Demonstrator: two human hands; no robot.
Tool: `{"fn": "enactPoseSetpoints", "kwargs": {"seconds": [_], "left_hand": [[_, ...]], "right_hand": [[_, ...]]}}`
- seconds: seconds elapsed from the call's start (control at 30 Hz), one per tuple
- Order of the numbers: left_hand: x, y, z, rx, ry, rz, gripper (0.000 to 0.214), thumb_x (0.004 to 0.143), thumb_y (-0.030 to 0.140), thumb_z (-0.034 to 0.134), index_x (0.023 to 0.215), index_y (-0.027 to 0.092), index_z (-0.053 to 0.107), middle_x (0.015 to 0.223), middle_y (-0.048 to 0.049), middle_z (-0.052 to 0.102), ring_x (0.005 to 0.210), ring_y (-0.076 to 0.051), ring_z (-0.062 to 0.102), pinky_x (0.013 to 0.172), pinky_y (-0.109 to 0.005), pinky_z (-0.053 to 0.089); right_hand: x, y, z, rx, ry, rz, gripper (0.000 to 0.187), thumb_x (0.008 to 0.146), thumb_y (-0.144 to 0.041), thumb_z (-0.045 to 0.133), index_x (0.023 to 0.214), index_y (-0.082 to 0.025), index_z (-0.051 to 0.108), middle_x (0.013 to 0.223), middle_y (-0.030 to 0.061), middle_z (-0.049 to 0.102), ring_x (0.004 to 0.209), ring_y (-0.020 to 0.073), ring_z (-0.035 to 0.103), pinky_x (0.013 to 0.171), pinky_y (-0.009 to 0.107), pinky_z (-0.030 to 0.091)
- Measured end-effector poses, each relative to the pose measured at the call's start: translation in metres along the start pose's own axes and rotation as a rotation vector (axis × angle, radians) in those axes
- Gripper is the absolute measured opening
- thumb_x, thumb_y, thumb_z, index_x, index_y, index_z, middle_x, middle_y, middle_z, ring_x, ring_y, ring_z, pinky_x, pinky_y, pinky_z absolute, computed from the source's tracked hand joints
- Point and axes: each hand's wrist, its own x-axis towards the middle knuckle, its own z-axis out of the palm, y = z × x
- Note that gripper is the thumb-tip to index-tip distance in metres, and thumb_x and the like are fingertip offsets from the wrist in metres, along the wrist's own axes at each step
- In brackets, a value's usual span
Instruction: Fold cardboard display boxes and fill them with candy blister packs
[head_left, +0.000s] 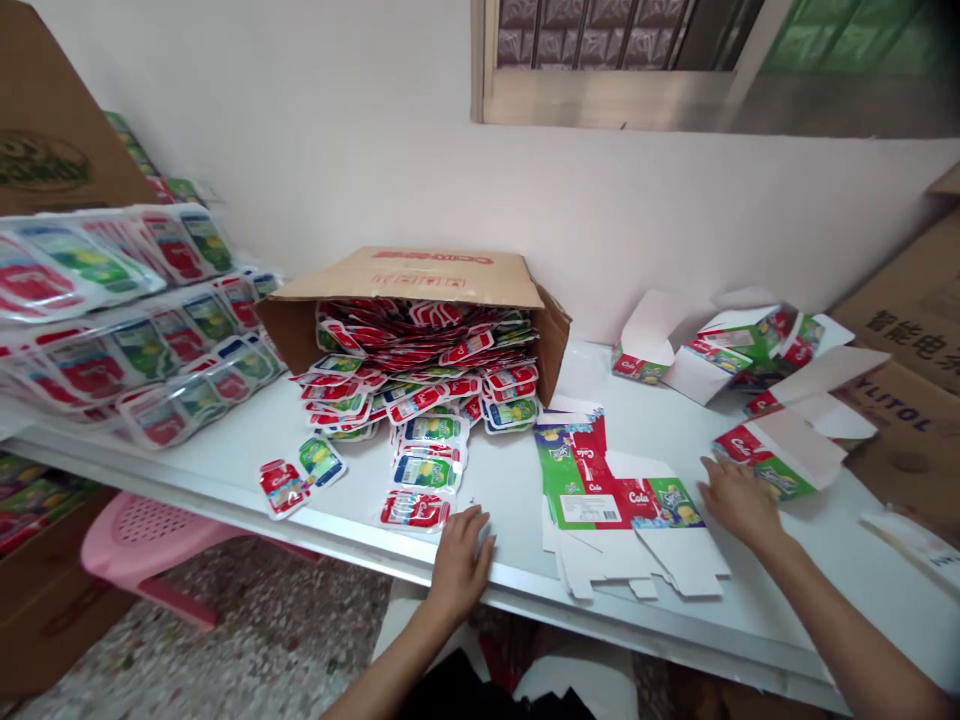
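My left hand (460, 562) rests at the table's front edge, fingers loosely apart and holding nothing. Just beyond it lies a short column of cola and lemon-lime packets (426, 470). Between my hands is a stack of flat printed cartons (600, 490), red, green and white, unfolded. At its right side, my right hand (741, 502) lies with fingers spread, close to a folded open carton (776, 460); whether it touches that carton I cannot tell. A tipped cardboard box (420, 268) spills many packets toward me. Two loose packets (283, 488) lie left of it.
Several folded cartons (645, 345) stand open at the back right. Clear-wrapped rows of packets (112, 360) are piled at the left. Brown shipping boxes (911, 420) stand at the right. A pink stool (165, 530) is beneath the table's left part, below its metal edge.
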Motion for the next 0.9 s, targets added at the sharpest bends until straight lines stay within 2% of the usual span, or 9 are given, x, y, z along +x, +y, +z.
{"fn": "enactPoseSetpoints", "kwargs": {"seconds": [0.13,0.23,0.37,0.5,0.6,0.67,0.73,0.83,0.9], "left_hand": [[0.009,0.036,0.008,-0.07,-0.149,-0.02,0.036,0.092,0.038,0.044,0.118,0.016,0.055,0.112,-0.0138,0.061,0.103,-0.025,0.056,0.089,-0.043,0.048],[0.013,0.06,0.018,-0.084,-0.331,0.276,0.07,0.077,0.059,0.06,0.135,0.023,0.042,0.137,-0.0154,0.047,0.119,-0.032,0.048,0.095,-0.049,0.042],[0.018,0.067,0.035,-0.065,-0.363,0.539,0.034,0.089,0.039,0.052,0.122,0.031,0.055,0.136,-0.0063,0.052,0.127,-0.027,0.044,0.107,-0.052,0.026],[0.029,0.07,0.036,-0.303,-0.255,0.427,0.025,0.088,0.025,0.052,0.109,0.024,0.065,0.111,-0.0048,0.069,0.111,-0.022,0.058,0.105,-0.045,0.031],[0.046,0.081,0.019,-0.586,-0.146,0.105,0.019,0.087,0.028,0.055,0.098,0.024,0.07,0.102,-0.004,0.073,0.102,-0.02,0.063,0.103,-0.043,0.035],[0.063,0.089,0.003,-0.742,-0.046,-0.118,0.021,0.088,0.032,0.054,0.092,0.024,0.073,0.1,-0.0041,0.073,0.1,-0.02,0.064,0.101,-0.041,0.038],[0.083,0.095,-0.013,-0.832,0.101,-0.222,0.022,0.087,0.035,0.056,0.092,0.022,0.073,0.098,-0.0045,0.074,0.101,-0.021,0.064,0.1,-0.039,0.04],[0.108,0.098,-0.033,-0.929,0.329,-0.27,0.025,0.086,0.037,0.058,0.093,0.018,0.072,0.095,-0.0044,0.073,0.095,-0.021,0.065,0.089,-0.033,0.048],[0.117,0.098,-0.043,-0.971,0.459,-0.293,0.026,0.086,0.037,0.058,0.094,0.017,0.072,0.094,-0.0039,0.073,0.091,-0.019,0.065,0.087,-0.031,0.049]], "right_hand": [[0.002,-0.053,0.008,0.112,-0.068,-0.05,0.05,0.093,-0.041,0.03,0.129,-0.015,0.053,0.122,0.0167,0.06,0.11,0.0298,0.057,0.085,0.041,0.046],[-0.004,-0.072,0.012,0.157,-0.106,-0.029,0.055,0.092,-0.047,0.026,0.123,-0.013,0.058,0.124,0.0197,0.058,0.11,0.0354,0.055,0.081,0.046,0.046],[-0.012,-0.074,0.009,0.229,-0.138,-0.009,0.054,0.089,-0.048,0.033,0.118,-0.011,0.061,0.127,0.0225,0.055,0.113,0.0379,0.052,0.085,0.048,0.043],[-0.015,-0.065,0.001,0.357,-0.164,-0.004,0.046,0.085,-0.048,0.041,0.107,-0.016,0.066,0.118,0.0146,0.064,0.11,0.0297,0.057,0.091,0.04,0.044],[-0.016,-0.053,-0.016,0.481,-0.144,0.073,0.047,0.087,-0.05,0.038,0.107,-0.017,0.065,0.111,0.0111,0.067,0.101,0.0237,0.063,0.087,0.035,0.049],[-0.019,-0.052,-0.038,0.697,-0.005,0.194,0.049,0.087,-0.052,0.039,0.108,-0.016,0.064,0.109,0.0109,0.068,0.097,0.0224,0.065,0.084,0.034,0.051],[-0.028,-0.062,-0.066,0.92,0.304,0.344,0.049,0.086,-0.053,0.043,0.109,-0.014,0.062,0.106,0.011,0.068,0.094,0.0222,0.065,0.085,0.036,0.051],[-0.053,-0.101,-0.106,0.863,0.762,0.477,0.044,0.088,-0.049,0.046,0.11,-0.014,0.061,0.098,0.0097,0.068,0.089,0.0224,0.064,0.088,0.04,0.049],[-0.07,-0.133,-0.124,0.766,0.758,0.421,0.036,0.089,-0.046,0.047,0.099,-0.015,0.064,0.087,0.0079,0.067,0.085,0.0225,0.063,0.086,0.041,0.049]]}}
